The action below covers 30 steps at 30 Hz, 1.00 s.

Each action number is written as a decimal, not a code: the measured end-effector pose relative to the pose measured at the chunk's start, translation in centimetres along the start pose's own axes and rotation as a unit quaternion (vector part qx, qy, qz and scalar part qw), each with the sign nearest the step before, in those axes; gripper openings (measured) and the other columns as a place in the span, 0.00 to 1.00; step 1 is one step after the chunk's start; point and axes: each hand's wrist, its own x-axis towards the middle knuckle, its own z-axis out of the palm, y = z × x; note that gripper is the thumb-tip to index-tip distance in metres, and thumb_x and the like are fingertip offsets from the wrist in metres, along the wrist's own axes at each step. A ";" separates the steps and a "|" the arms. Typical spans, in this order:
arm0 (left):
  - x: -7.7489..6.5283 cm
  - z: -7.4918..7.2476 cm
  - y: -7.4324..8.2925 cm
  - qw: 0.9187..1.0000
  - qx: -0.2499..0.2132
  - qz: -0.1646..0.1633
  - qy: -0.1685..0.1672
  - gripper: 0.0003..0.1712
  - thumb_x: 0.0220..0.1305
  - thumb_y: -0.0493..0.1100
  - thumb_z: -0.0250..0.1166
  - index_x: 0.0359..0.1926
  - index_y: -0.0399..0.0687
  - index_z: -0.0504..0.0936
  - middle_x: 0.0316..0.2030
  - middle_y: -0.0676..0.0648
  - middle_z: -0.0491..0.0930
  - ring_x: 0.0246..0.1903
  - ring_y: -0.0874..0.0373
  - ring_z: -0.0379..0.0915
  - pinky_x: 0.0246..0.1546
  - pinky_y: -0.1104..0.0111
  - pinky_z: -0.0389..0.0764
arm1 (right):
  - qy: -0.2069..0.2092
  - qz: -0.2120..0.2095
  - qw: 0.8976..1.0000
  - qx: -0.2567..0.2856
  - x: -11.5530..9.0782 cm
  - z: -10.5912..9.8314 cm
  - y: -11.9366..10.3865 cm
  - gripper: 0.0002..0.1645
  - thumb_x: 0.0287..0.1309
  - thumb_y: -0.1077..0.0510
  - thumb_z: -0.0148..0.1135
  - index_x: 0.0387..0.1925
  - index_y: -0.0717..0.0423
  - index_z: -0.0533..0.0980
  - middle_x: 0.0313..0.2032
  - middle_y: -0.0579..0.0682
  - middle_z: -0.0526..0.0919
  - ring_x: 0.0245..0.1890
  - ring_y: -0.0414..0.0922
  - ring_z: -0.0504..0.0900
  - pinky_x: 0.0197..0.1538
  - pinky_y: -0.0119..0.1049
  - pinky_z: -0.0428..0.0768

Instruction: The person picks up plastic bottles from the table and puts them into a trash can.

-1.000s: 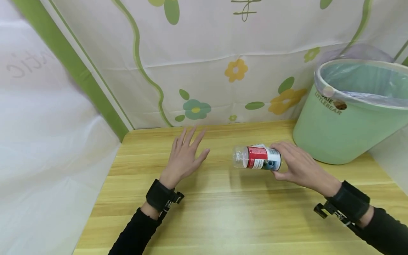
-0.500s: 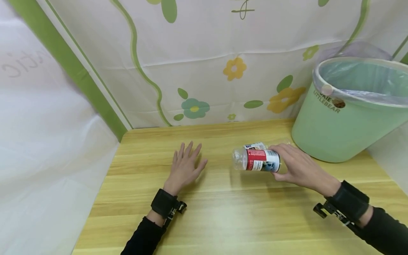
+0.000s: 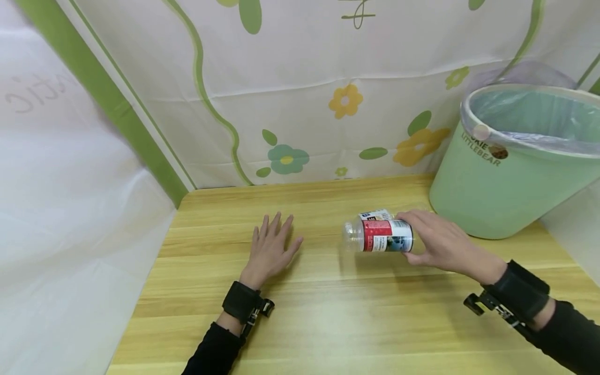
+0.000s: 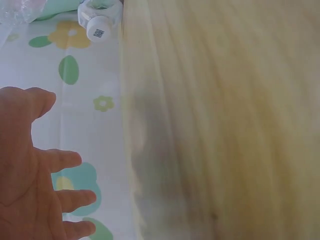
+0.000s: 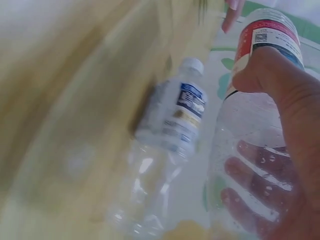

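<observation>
My right hand (image 3: 442, 242) grips a clear plastic bottle (image 3: 386, 236) with a red, white and blue label. It is held sideways with its neck to the left; water drops cling to its wall in the right wrist view. Just behind lies a second clear bottle (image 5: 180, 112) with a white cap and a blue-and-white label, mostly hidden by the first in the head view. My left hand (image 3: 269, 250) is to the left of both, palm down with fingers spread and nothing in it. Whether it touches the wooden table (image 3: 300, 323) is unclear.
A green bin (image 3: 506, 192) with a clear liner stands at the table's right rear. Behind the table hangs a white curtain (image 3: 290, 67) with printed flowers, and another white cloth (image 3: 70, 234) hangs at the left.
My left hand has come back toward me and seems lower over the table. The right hand with its bottle has hardly moved; more of the second bottle's label shows behind it.
</observation>
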 end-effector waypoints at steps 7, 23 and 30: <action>-0.1 -0.1 0.0 1.000 -0.003 -0.003 -0.001 0.42 0.76 0.69 0.45 0.80 0.52 0.58 0.77 0.36 0.49 0.75 0.32 0.37 0.70 0.35 0.42 | -0.019 -0.018 0.999 -0.023 1.3 -4.5 0.7 0.45 0.33 0.57 0.83 0.57 0.60 0.73 0.44 0.48 0.79 0.35 0.41 0.76 0.31 0.40 0.78; -0.2 -0.4 -0.1 1.000 -0.007 -0.012 -0.016 0.42 0.76 0.69 0.44 0.80 0.54 0.56 0.78 0.37 0.47 0.76 0.35 0.33 0.70 0.37 0.38 | 0.022 0.048 0.988 -0.143 4.6 -21.1 5.1 0.52 0.26 0.64 0.81 0.59 0.75 0.69 0.43 0.72 0.76 0.38 0.66 0.75 0.42 0.65 0.74; -0.2 -0.7 0.1 1.000 -0.007 -0.009 -0.011 0.42 0.76 0.69 0.45 0.80 0.53 0.57 0.78 0.37 0.48 0.76 0.34 0.35 0.70 0.36 0.39 | 0.028 0.161 0.976 -0.147 4.1 -24.6 11.2 0.49 0.37 0.70 0.78 0.61 0.79 0.63 0.47 0.74 0.70 0.41 0.56 0.70 0.63 0.45 0.66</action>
